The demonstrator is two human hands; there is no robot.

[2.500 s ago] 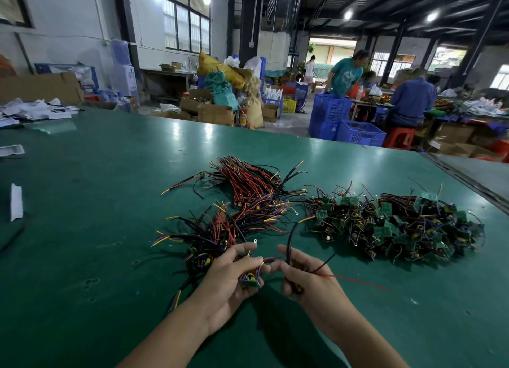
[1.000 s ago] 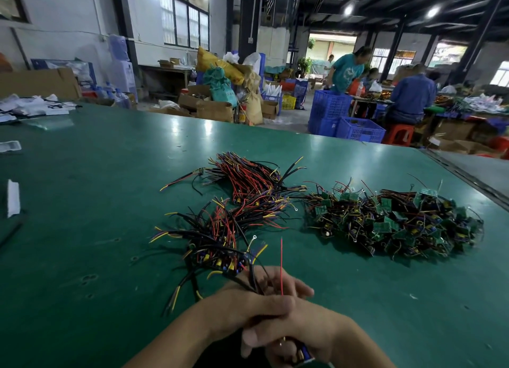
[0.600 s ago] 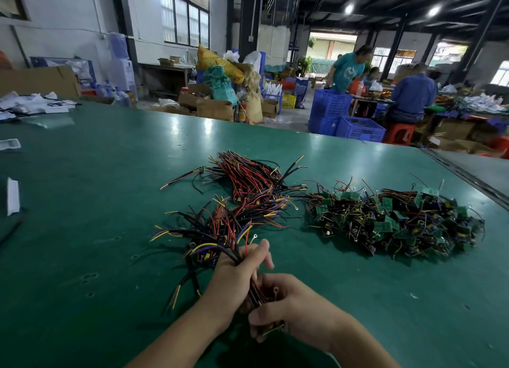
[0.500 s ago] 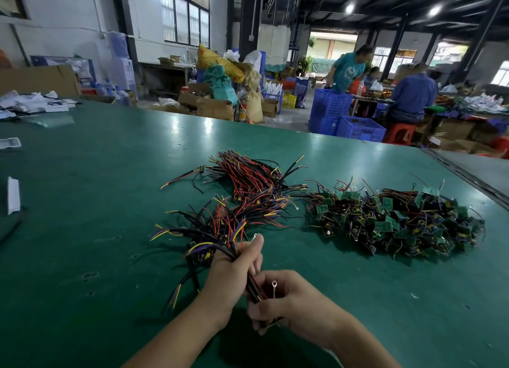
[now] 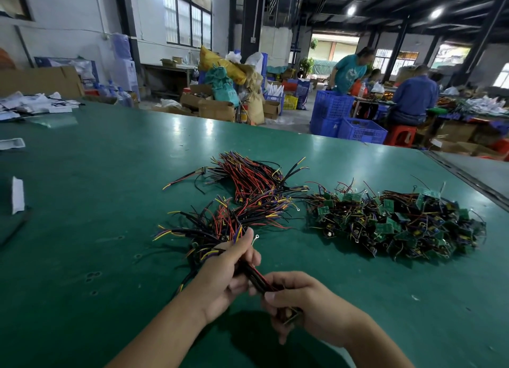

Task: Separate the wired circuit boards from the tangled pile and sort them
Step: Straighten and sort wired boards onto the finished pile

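A tangled pile of green circuit boards (image 5: 396,224) with coloured wires lies on the green table (image 5: 96,191) at the right. Two sorted bundles lie left of it: a far wire bundle (image 5: 253,177) and a near wire bundle (image 5: 217,224). My left hand (image 5: 228,274) grips the wires of a wired board (image 5: 259,281) beside the near bundle. My right hand (image 5: 305,304) holds the lower end of that same board's wires, with a small board end showing under its fingers.
White paper scraps (image 5: 17,195) lie at the table's left edge, more papers (image 5: 35,105) at the far left. Beyond the table stand blue crates (image 5: 349,122), cardboard boxes (image 5: 214,108) and two people (image 5: 413,97) at another bench.
Both hands carried the wired board from close to my body forward to the near bundle. My left hand has slid up along the wires; my right hand stays at their lower end.
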